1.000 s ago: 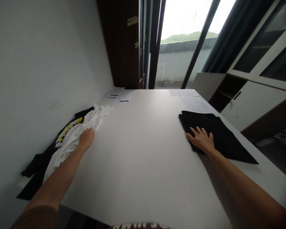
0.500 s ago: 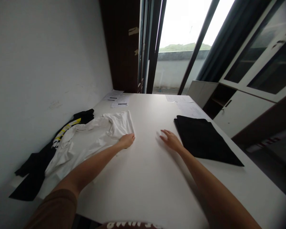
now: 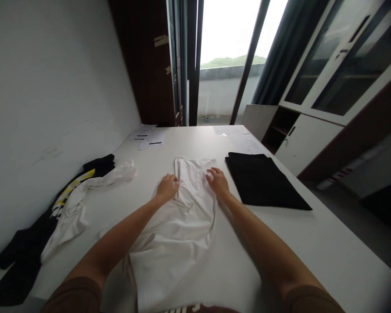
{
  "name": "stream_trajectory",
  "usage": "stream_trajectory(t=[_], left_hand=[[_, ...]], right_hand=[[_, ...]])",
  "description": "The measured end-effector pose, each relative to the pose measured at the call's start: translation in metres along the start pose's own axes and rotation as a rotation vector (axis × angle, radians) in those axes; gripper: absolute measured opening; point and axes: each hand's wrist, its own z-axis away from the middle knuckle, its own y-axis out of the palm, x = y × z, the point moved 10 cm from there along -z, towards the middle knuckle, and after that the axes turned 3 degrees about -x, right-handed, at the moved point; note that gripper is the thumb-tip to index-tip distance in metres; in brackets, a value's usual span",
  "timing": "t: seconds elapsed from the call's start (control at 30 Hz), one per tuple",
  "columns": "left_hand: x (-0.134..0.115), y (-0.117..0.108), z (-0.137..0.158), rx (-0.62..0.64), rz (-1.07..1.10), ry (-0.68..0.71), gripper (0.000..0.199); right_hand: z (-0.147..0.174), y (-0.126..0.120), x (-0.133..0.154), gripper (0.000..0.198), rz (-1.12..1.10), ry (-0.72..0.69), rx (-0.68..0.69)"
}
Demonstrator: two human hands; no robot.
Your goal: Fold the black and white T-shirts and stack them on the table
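A white shirt (image 3: 192, 226) lies lengthwise and wrinkled on the table in front of me, its near end close to my body. My left hand (image 3: 167, 188) is at its left edge near the far end, the curled fingers closed on the cloth. On the opposite edge rests my right hand (image 3: 219, 181), with bent fingers apart and touching the fabric. Its thumb side faces the shirt; the fingertips are partly blurred.
Along the left wall lie a black garment with yellow and white print (image 3: 29, 243) and another white garment (image 3: 70, 217). A folded black cloth (image 3: 267, 180) is on the right. Papers (image 3: 152, 141) lie at the far edge of the white table (image 3: 247, 243).
The white shirt has come from the pile on the left to the middle of the table, pulled by my left hand. My right hand has moved onto its right edge. The view has turned slightly right.
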Motion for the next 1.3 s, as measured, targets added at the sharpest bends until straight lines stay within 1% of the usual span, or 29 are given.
stream_trajectory(t=[0.07,0.13,0.2,0.3,0.37,0.43,0.5,0.6,0.63,0.7,0.8,0.87,0.9,0.97,1.03,1.1,1.17,1.2,1.23,1.3], left_hand=[[0.022,-0.002,0.001,0.001,-0.056,-0.048,0.021],[0.031,0.005,0.009,0.038,-0.081,-0.068,0.022],[0.029,0.016,0.021,0.105,-0.086,-0.059,0.026],[0.01,0.033,0.038,0.232,-0.056,0.031,0.032],[-0.001,0.039,0.048,0.296,-0.012,0.107,0.034],[-0.002,0.04,0.056,0.349,0.02,0.144,0.036],[0.006,0.04,0.063,0.411,0.023,0.151,0.037],[0.02,0.036,0.074,0.502,0.02,0.142,0.036],[0.023,0.032,0.077,0.513,0.04,0.135,0.035],[0.022,0.02,0.083,0.476,0.116,0.12,0.034],[0.01,0.0,0.096,0.341,0.18,0.078,0.032],[-0.005,-0.005,0.11,0.293,0.145,0.052,0.031],[-0.017,-0.003,0.118,0.294,0.116,0.066,0.033],[-0.046,0.004,0.138,0.338,0.067,0.165,0.038],[-0.075,0.013,0.158,0.396,0.037,0.301,0.041],[-0.094,0.016,0.175,0.443,0.03,0.395,0.043],[-0.103,0.012,0.187,0.481,0.043,0.441,0.051],[-0.105,0.008,0.191,0.501,0.059,0.46,0.056],[-0.107,0.003,0.194,0.525,0.084,0.481,0.06],[-0.11,-0.01,0.196,0.591,0.162,0.532,0.061]], right_hand=[[0.004,0.01,0.025,0.03,-0.048,-0.055,0.104],[0.01,0.027,0.049,0.028,-0.113,-0.085,0.228],[0.015,0.038,0.069,0.028,-0.166,-0.101,0.296],[0.023,0.046,0.092,0.038,-0.158,-0.126,0.335],[0.029,0.049,0.099,0.047,-0.054,-0.127,0.363],[0.034,0.051,0.102,0.048,0.092,-0.126,0.375],[0.038,0.051,0.103,0.041,0.208,-0.13,0.372],[0.04,0.054,0.102,0.027,0.276,-0.124,0.396],[0.039,0.056,0.1,0.024,0.281,-0.12,0.405],[0.035,0.057,0.097,0.022,0.274,-0.117,0.417],[0.023,0.061,0.089,0.021,0.246,-0.065,0.462],[0.012,0.065,0.084,0.023,0.235,0.004,0.478],[0.007,0.066,0.085,0.025,0.229,0.024,0.478],[-0.005,0.072,0.096,0.03,0.202,0.002,0.469],[-0.013,0.081,0.113,0.037,0.178,-0.067,0.473],[-0.019,0.091,0.127,0.048,0.205,-0.098,0.485],[-0.021,0.103,0.134,0.059,0.276,-0.086,0.513],[-0.021,0.109,0.137,0.062,0.315,-0.074,0.527],[-0.021,0.114,0.139,0.06,0.349,-0.064,0.533],[-0.021,0.122,0.145,0.048,0.397,-0.061,0.516]])
